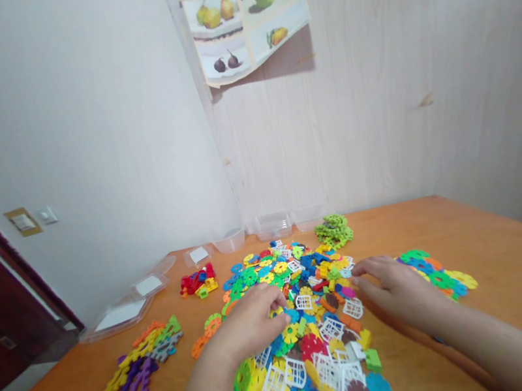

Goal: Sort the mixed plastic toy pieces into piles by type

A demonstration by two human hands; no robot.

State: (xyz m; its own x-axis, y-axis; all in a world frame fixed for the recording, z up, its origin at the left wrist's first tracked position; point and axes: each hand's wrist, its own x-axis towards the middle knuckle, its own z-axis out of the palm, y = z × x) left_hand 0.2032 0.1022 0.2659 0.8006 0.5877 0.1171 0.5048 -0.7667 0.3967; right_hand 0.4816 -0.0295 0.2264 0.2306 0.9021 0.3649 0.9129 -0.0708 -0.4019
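A big mixed pile of plastic building pieces (292, 330) covers the middle of the table: flower-shaped discs, white lattice windows and small blocks. Over the pile's left side is my left hand (255, 318), its fingers bent and the thumb apart from them, with nothing visible between. My right hand (393, 280) is at the pile's right edge, fingers stretched toward a white lattice piece (353, 308) and small blocks; I see nothing held in it. Partly hidden behind that hand lies a group of flower discs (436, 273) in green, blue, yellow and orange.
Triangular interlocking pieces (138, 373) lie on the left. Red and yellow blocks (199, 280) sit farther back, and green pieces (333, 231) are heaped at the back right. Clear plastic tubs (272, 225) stand by the wall; lids with white labels (120, 315) lie along the table's left edge.
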